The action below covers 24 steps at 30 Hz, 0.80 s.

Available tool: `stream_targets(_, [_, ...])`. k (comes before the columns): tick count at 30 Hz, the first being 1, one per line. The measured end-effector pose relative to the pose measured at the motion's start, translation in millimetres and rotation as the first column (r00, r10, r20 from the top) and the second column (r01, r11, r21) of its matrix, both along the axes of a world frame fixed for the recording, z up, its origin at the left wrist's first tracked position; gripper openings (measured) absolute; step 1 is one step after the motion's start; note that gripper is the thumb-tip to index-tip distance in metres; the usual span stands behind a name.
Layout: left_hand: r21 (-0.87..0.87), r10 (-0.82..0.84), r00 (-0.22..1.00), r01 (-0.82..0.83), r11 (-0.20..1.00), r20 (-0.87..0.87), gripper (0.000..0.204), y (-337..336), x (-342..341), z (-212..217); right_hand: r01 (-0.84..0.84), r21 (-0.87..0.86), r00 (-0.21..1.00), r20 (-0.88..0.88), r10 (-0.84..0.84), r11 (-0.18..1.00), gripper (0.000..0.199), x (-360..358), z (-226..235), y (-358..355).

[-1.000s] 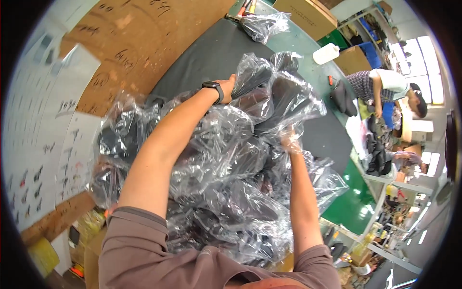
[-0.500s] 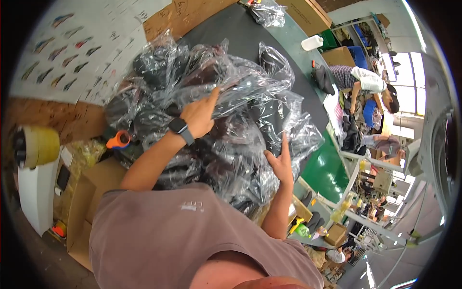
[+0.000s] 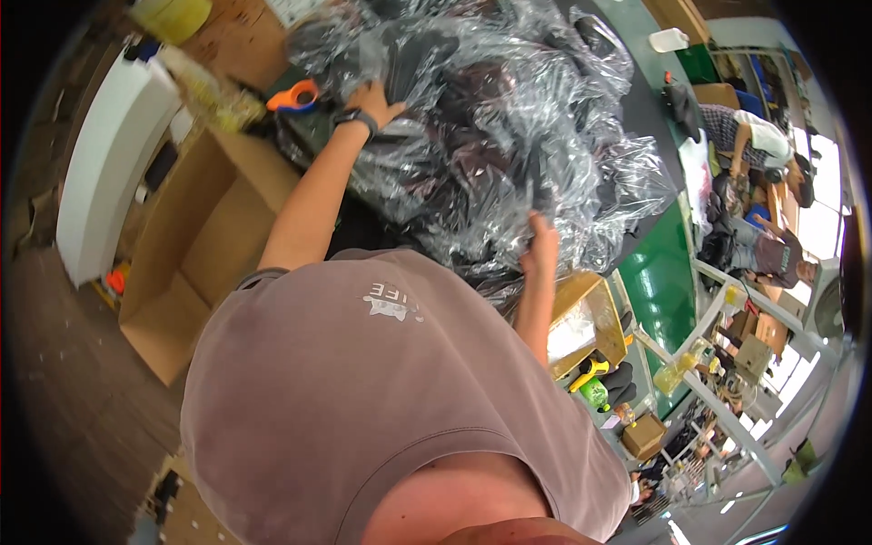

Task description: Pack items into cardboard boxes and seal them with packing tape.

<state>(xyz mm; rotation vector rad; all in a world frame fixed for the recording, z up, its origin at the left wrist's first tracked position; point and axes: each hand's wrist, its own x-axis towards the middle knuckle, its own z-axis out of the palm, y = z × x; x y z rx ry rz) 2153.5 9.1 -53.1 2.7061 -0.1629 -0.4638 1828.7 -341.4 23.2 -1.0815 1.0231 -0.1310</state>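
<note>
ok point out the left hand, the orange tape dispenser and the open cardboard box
left hand (image 3: 374, 98): head view, back of the hand on the plastic-wrapped pile
orange tape dispenser (image 3: 295, 96): head view, its orange round body
open cardboard box (image 3: 195, 245): head view, bare inner wall

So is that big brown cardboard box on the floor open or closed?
Open. The cardboard box has its flaps spread and its bare brown inside shows, beside the left arm; nothing visible lies inside it.
</note>
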Motion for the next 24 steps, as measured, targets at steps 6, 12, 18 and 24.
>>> stream_targets(6, [-0.739, 0.036, 0.998, 0.019, 0.673, 0.059, 0.102, 11, -174, 179, -0.032, -0.618, 0.959, 0.202, 0.198, 0.786, 0.059, -14, 126, 84])
stream_targets(12, [-0.888, 0.507, 0.849, -0.339, 0.310, -0.147, 0.066, 24, -318, 208, -0.556, -0.779, 0.186, 0.223, 0.957, 0.289, 0.066, -28, 124, 171])
stream_targets(18, [-0.744, 0.547, 0.507, -0.505, -0.437, -0.666, 0.053, 214, -403, 175, -0.519, -0.805, 0.523, -0.032, 0.852, 0.288, 0.040, 83, 46, 200])
stream_targets(24, [-0.844, 0.680, 0.511, -0.410, -0.345, -0.526, 0.054, 318, -504, 180, -0.345, -0.904, 0.822, -0.160, 0.547, 0.254, 0.118, 334, -46, 287])
